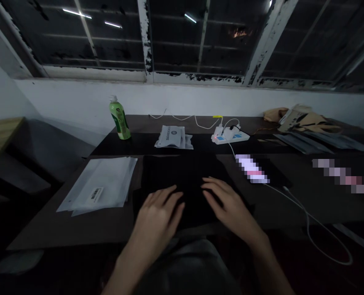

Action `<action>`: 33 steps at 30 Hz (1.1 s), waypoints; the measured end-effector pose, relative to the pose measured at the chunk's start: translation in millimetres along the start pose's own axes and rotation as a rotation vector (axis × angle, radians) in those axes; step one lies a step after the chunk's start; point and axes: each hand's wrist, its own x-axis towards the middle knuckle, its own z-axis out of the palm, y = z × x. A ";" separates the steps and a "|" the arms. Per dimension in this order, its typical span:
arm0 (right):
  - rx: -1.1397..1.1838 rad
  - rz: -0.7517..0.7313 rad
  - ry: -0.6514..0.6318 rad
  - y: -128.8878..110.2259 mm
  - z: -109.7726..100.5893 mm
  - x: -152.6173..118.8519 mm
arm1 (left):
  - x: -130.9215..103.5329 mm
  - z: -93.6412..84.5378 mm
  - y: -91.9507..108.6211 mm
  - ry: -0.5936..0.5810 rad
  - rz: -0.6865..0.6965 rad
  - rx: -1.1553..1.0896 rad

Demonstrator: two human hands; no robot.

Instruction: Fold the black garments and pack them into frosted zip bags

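Observation:
A black piece of cloth (188, 172), perhaps a folded garment, lies flat on the dark table in front of me; its kind is hard to make out. My left hand (159, 211) rests on its left part, fingers spread and slightly bent. On the right part lies my right hand (223, 203), palm down with the fingers apart. Neither hand grips anything. Left of the cloth is a stack of frosted plastic bags (108, 176) with a barcode label (96, 194) on top. Behind the cloth sits a small printed white package (171, 137).
A green bottle (119, 121) stands at the back left. A white power strip (231, 137) with chargers lies at the back, its cable running to a phone (251, 169). Brown paper bags (305, 119) and flat grey packets (308, 141) lie at the back right. A white cable (308, 223) hangs over the front edge.

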 end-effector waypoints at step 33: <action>-0.003 -0.012 -0.489 54.2 -63.6 77.8 | -26.3 2.8 -50.5 -0.018 -0.072 0.020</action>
